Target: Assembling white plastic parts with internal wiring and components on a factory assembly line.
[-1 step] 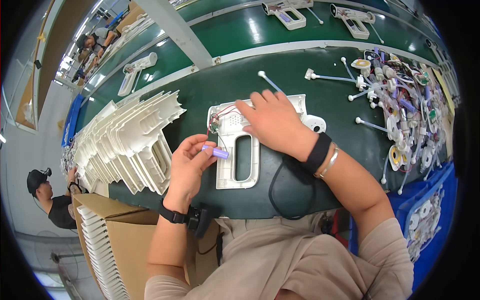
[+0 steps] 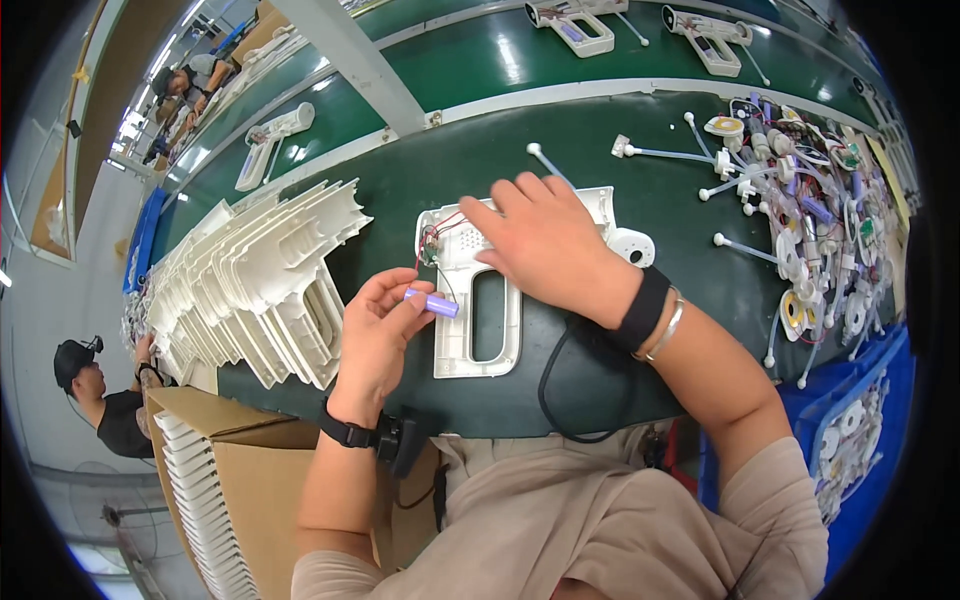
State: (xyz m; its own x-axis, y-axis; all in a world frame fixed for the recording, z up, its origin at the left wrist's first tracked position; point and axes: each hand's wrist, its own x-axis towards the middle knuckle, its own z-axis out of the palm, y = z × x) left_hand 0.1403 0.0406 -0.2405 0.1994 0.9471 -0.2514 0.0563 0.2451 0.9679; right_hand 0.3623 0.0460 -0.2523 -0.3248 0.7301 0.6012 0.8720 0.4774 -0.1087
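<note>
My left hand [image 2: 380, 325] pinches a small purple cylindrical battery cell [image 2: 433, 303] just left of the handle of a white plastic housing half [image 2: 452, 345]. The housing lies flat, its hollow side up, with a rectangular opening in the handle. Thin red and dark wires run from a small green circuit board [image 2: 430, 247] at its upper left toward the cell. My right hand [image 2: 555, 240] lies over the upper part of the housing, index finger and thumb apart. Whatever is under its palm is hidden. A round white part [image 2: 632, 247] shows at the housing's right end, and a ball-tipped tube [image 2: 545, 160] sticks out beyond my fingers.
Nested white housing halves [image 2: 260, 285] stand at left, above a cardboard box [image 2: 270, 500]. Wired parts and tubes [image 2: 800, 210] are heaped at right, above a blue bin [image 2: 800, 410]. Part-filled housings [image 2: 705, 40] sit on the far green belt. Other people work at left.
My right hand has shifted very slightly, and the ball-tipped tube beyond it has moved a little to the right. My left hand keeps the cell in almost the same place.
</note>
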